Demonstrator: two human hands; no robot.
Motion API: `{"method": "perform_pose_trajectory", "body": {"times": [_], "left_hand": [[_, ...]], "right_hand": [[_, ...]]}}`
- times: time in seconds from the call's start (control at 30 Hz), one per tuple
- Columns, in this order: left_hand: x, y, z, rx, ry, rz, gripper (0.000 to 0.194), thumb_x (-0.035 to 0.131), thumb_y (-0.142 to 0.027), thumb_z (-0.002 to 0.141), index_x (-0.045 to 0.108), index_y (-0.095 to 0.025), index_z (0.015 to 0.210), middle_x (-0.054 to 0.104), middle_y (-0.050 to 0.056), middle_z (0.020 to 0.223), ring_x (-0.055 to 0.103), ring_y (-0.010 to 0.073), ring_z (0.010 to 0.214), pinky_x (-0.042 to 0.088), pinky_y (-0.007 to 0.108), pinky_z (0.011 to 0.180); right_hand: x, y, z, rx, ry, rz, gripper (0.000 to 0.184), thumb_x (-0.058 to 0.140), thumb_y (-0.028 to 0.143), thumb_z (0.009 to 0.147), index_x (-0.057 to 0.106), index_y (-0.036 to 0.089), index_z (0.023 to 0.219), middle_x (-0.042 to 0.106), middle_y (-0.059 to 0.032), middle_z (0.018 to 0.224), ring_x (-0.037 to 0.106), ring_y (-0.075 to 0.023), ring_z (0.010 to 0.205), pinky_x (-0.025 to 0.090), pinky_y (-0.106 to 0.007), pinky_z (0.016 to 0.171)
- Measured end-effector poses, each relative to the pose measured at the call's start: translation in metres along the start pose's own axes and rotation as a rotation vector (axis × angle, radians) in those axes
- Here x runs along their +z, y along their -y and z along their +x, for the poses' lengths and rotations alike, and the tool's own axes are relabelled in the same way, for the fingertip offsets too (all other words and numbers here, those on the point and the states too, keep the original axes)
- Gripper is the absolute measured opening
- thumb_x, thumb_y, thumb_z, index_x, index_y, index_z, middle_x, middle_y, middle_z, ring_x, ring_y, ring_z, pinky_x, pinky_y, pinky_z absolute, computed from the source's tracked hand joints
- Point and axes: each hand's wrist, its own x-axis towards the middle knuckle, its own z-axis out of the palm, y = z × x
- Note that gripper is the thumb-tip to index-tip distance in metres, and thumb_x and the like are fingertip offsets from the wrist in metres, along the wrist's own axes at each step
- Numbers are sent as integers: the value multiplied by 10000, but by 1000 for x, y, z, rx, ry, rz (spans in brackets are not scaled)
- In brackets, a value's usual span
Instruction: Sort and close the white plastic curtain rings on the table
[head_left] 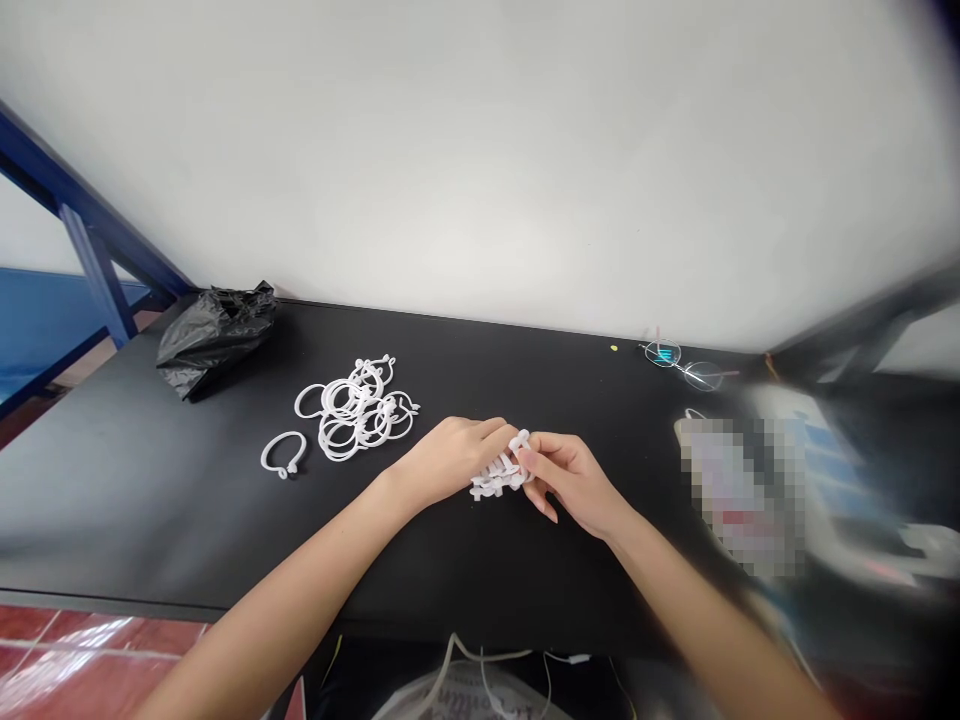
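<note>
My left hand (469,445) is closed around a bunch of white plastic rings (491,483). Their small looped ends stick out below its fingers, while the rest is hidden in the grip. My right hand (574,478) meets it from the right, thumb and index finger pinching a white piece at the end of the bunch. To the left, a loose pile of similar white rings (341,440) with small eyelets lies on the black table (450,570). One single white ring (264,460) rests apart, nearer the left side.
A crumpled black plastic bag (214,335) sits at the back left. Wire-framed glasses (703,376) lie at the back right, with a tiny yellow bit (613,348) beside them. A blurred-out object (742,500) is at the right. Cables (450,655) hang below the front edge.
</note>
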Motion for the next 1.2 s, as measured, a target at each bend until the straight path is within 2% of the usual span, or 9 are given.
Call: {"method": "perform_pose_trajectory", "body": {"times": [0.2, 0.4, 0.63, 0.77, 0.87, 0.97, 1.03, 1.13, 1.2], "left_hand": [[-2, -3, 1, -182, 76, -419, 161, 471, -177, 884, 369, -197, 761, 479, -32, 660, 414, 93, 515, 277, 222, 489], [3, 5, 2, -225, -10, -550, 159, 509, -190, 842, 391, -185, 737, 464, -56, 624, 397, 66, 493, 310, 203, 513], [3, 5, 5, -291, -33, -724, 175, 508, -255, 901, 478, -159, 757, 543, -40, 670, 458, 72, 577, 356, 185, 550], [1, 9, 5, -396, -148, -695, 81, 560, -208, 838, 510, -153, 808, 559, -30, 715, 488, 90, 637, 380, 199, 584], [0, 19, 6, -563, -269, -813, 48, 542, -195, 815, 524, -154, 834, 575, -17, 743, 532, 100, 635, 432, 203, 570], [-1, 31, 7, -679, -380, -1064, 145, 593, -272, 787, 536, -158, 857, 583, -16, 694, 555, 109, 533, 473, 215, 468], [-1, 37, 7, -690, -462, -1203, 226, 664, -316, 740, 545, -158, 851, 592, -20, 647, 553, 113, 475, 499, 232, 432], [0, 41, 8, -674, -539, -1312, 245, 689, -347, 738, 553, -155, 804, 596, -14, 604, 540, 108, 427, 523, 251, 427], [1, 43, 8, -670, -555, -1336, 224, 663, -347, 766, 555, -153, 794, 593, -14, 593, 526, 100, 403, 526, 254, 427]], "right_hand": [[3, -3, 0, -126, -46, -20, 347, 688, 424, 854, 556, 168, 658, 411, 87, 484, 370, -37, 355, 376, -187, 357], [10, -6, -4, -298, -122, -105, 311, 662, 404, 875, 636, 164, 680, 573, 7, 696, 523, -67, 429, 533, -250, 455], [3, -2, 4, -260, -150, -152, 327, 619, 426, 907, 670, 164, 718, 590, 9, 560, 576, -113, 494, 544, -273, 544], [-8, -4, 14, -238, -277, -187, 340, 629, 497, 875, 703, 167, 838, 672, -39, 720, 648, -159, 628, 562, -287, 549], [-12, -11, 12, -271, -387, -423, 325, 580, 470, 917, 700, 193, 1038, 712, -103, 1081, 692, -236, 971, 589, -388, 824], [3, -20, -12, -291, -239, -754, 388, 545, 397, 948, 611, 207, 1280, 527, -136, 1448, 497, -296, 1340, 355, -544, 1143], [23, -23, -36, -312, 10, -861, 509, 549, 395, 944, 512, 178, 1404, 419, -154, 1530, 349, -309, 1446, 225, -582, 1197], [46, -21, -62, -311, 550, -686, 479, 450, 310, 993, 466, 156, 1446, 536, -112, 1448, 507, -201, 1348, 371, -374, 1168], [46, -18, -63, -256, 418, -585, 412, 360, 280, 1024, 567, 187, 1367, 637, -76, 1346, 603, -168, 1247, 469, -311, 1086]]}}
